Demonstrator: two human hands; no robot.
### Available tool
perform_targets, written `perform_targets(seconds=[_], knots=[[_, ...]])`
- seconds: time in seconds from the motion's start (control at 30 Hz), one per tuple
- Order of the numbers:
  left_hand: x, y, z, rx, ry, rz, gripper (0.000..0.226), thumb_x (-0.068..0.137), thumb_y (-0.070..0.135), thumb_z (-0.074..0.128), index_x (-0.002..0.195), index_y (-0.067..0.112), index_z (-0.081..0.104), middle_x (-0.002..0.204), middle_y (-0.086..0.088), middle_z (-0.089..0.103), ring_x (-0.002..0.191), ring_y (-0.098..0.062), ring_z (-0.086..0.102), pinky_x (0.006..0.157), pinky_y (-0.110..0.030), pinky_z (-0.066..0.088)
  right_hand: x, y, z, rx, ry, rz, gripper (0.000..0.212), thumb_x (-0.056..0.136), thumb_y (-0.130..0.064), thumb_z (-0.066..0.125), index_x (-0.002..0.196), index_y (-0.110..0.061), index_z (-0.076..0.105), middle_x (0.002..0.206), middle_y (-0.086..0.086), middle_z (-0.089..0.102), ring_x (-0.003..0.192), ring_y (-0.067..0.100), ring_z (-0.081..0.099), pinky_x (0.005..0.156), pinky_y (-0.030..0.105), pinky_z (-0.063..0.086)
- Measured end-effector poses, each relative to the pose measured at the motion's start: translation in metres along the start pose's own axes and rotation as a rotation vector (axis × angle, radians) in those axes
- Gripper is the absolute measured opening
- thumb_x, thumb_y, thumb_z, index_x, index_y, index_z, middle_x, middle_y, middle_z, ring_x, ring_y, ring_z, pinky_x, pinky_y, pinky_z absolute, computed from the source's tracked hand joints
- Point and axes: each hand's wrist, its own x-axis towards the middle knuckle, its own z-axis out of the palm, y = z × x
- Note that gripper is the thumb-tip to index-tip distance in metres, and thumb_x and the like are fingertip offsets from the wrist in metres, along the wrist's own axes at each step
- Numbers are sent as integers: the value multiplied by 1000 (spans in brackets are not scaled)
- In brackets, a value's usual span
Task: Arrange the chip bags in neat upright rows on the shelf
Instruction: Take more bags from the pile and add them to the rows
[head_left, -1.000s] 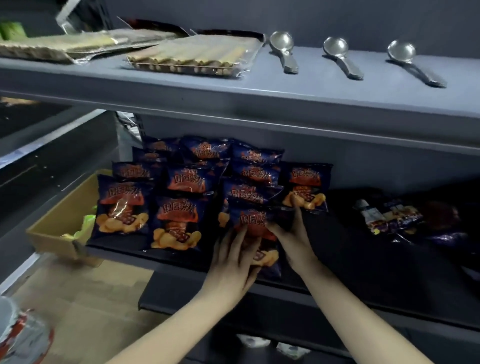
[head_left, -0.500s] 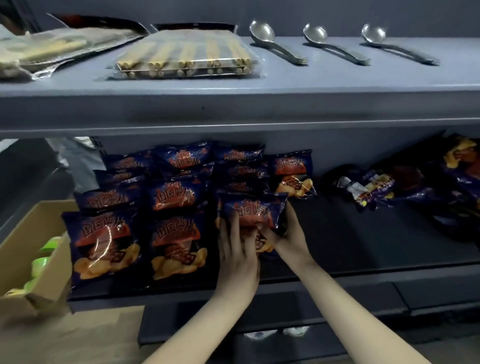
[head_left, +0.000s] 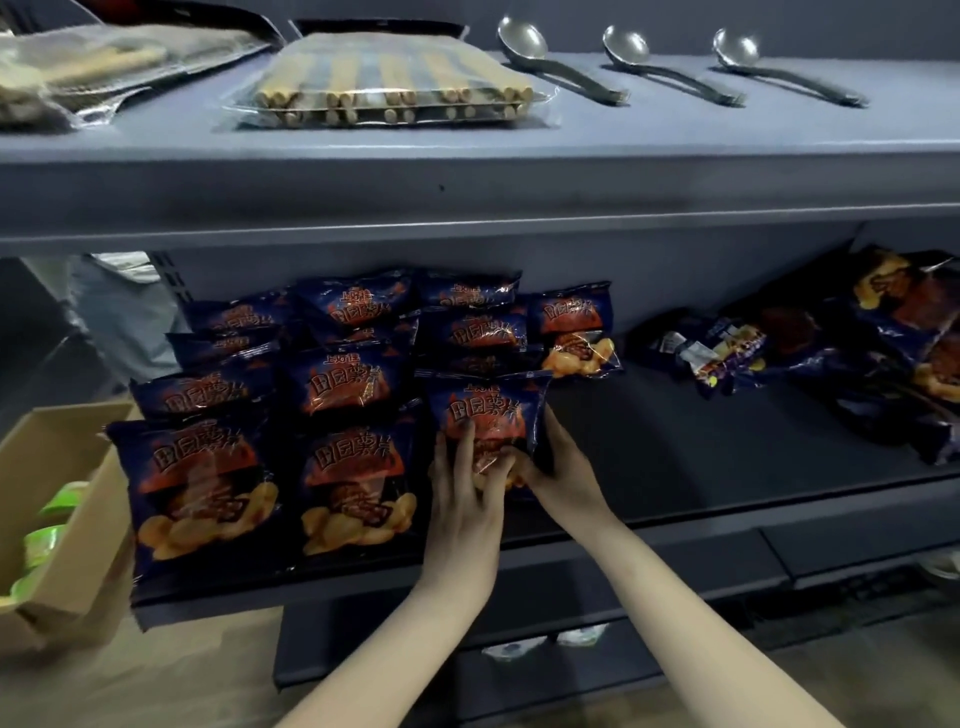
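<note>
Several dark blue chip bags with orange print stand in upright rows on the left half of the dark lower shelf (head_left: 675, 452). At the front of the third row a chip bag (head_left: 488, 410) stands upright between my hands. My left hand (head_left: 465, 499) lies on its front with the fingers spread over the lower half. My right hand (head_left: 558, 470) grips its right lower edge, thumb on the front. One bag (head_left: 574, 327) stands alone behind it, starting a fourth row. A loose heap of chip bags (head_left: 852, 353) lies at the right end of the shelf.
The grey upper shelf (head_left: 467, 171) overhangs the bags and carries packs of wafer rolls (head_left: 384, 83) and three metal ladles (head_left: 550, 65). A cardboard box (head_left: 57, 519) with green items stands on the floor at left. Bare shelf lies between the rows and the heap.
The view has swung right and closer. Both hands stay on the same front bag, which now stands more upright at the head of the third row.
</note>
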Motion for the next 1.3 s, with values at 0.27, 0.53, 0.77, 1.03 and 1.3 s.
perform_targets(seconds=[0.27,0.53,0.77,1.03,1.3], knots=[[17,8,2,22,-2,-92,84,55,-17,73,129,11,48,152,-15,11,139,-44,15,98,-55,43,9,-4,-3,175,-52,44,70,87,-22,65,145,-30,25,132,-15,53,123,3,49,100,19,43],[18,42,18,134,183,9,87,53,-9,69,132,14,40,147,-23,19,135,-50,18,101,-63,25,16,7,-51,256,-171,-18,74,83,-16,66,137,-50,29,134,-27,48,129,-2,41,104,20,38],[49,94,43,-12,129,33,82,65,-6,70,138,7,34,150,-20,21,141,-37,16,110,-45,20,45,18,-102,-258,12,-248,66,83,6,55,143,-12,34,155,6,22,139,7,17,103,0,16],[94,128,72,30,58,-16,73,74,16,69,138,7,35,148,-19,31,134,-40,34,108,-45,26,64,38,-174,-424,352,-424,51,80,1,63,129,-4,53,146,19,33,139,38,25,108,57,32],[137,176,114,-81,23,-53,70,83,20,61,143,12,26,153,-13,19,141,-31,18,114,-43,24,76,93,-231,-977,-22,-158,80,80,-37,62,148,-30,19,159,3,5,145,32,-7,114,59,0]])
